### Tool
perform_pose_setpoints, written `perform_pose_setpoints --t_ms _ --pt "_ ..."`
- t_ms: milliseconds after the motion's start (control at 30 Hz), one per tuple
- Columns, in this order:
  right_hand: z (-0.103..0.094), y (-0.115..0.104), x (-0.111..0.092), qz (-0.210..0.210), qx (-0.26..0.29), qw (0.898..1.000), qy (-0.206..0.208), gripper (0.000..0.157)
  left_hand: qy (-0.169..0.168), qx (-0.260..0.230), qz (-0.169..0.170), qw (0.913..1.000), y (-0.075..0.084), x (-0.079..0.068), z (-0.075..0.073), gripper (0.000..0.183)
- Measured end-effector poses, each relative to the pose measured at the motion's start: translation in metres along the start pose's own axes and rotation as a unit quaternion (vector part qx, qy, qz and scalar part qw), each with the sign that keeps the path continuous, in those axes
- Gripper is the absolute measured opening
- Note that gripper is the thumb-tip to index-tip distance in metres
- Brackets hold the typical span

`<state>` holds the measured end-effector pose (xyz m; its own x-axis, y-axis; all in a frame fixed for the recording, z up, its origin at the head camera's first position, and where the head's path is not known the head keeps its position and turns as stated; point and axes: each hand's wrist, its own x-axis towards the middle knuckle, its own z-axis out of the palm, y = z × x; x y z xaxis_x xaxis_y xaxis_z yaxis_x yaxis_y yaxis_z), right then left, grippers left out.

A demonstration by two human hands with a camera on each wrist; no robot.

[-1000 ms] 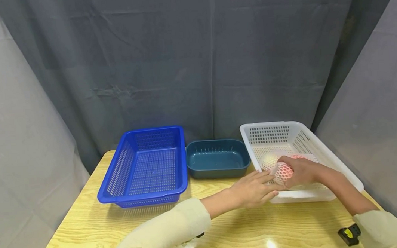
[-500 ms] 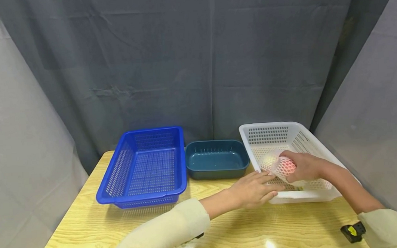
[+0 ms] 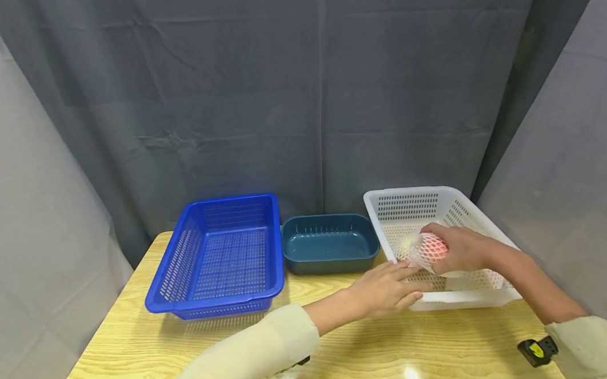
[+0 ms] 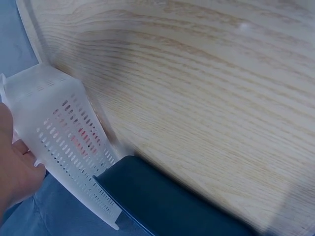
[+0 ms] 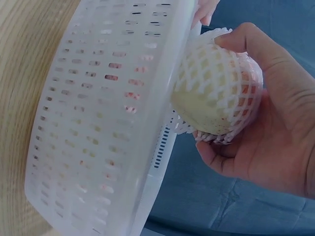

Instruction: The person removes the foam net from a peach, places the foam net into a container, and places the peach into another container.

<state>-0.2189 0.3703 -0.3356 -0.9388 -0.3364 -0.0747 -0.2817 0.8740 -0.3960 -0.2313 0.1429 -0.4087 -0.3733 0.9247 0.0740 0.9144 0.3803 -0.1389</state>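
My right hand (image 3: 461,249) grips a round fruit (image 5: 214,93) wrapped in a white foam net, pale yellow-green on one side and red on the other. In the right wrist view it is up at the rim of the white basket (image 5: 106,118), thumb on one side and fingers beneath. A paler netted fruit (image 3: 403,246) shows just left of it in the head view, inside the basket. My left hand (image 3: 388,291) rests on the basket's near left corner with its fingers extended over the rim. Red patches show through the basket wall in the left wrist view.
A dark teal tub (image 3: 332,265) stands just left of the white basket. Farther left is a blue slatted basket (image 3: 214,303). All three stand on a wooden table (image 3: 374,352), with a grey curtain (image 3: 237,101) behind.
My right hand has taken hold of the netted fruit and lifted it slightly out of the pile, up and then a little left. The left hand has stayed at the rim.
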Motion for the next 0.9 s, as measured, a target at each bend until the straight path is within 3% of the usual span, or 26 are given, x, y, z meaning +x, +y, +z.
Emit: perform_pose_setpoints --t_ms 367,600,900 --pt "0.001 -0.009 0.004 -0.002 -0.011 1.000 0.021 0.078 0.071 0.032 0.025 0.9967 -0.008 -0.006 -0.001 0.045" --pt "0.005 -0.014 0.010 -0.002 -0.015 1.000 0.023 0.077 0.117 0.024 0.033 0.9923 -0.017 -0.017 0.000 0.041" --pt "0.006 -0.030 0.014 -0.016 -0.020 0.999 0.030 0.076 0.140 0.025 0.029 0.9894 -0.027 -0.033 0.001 0.045"
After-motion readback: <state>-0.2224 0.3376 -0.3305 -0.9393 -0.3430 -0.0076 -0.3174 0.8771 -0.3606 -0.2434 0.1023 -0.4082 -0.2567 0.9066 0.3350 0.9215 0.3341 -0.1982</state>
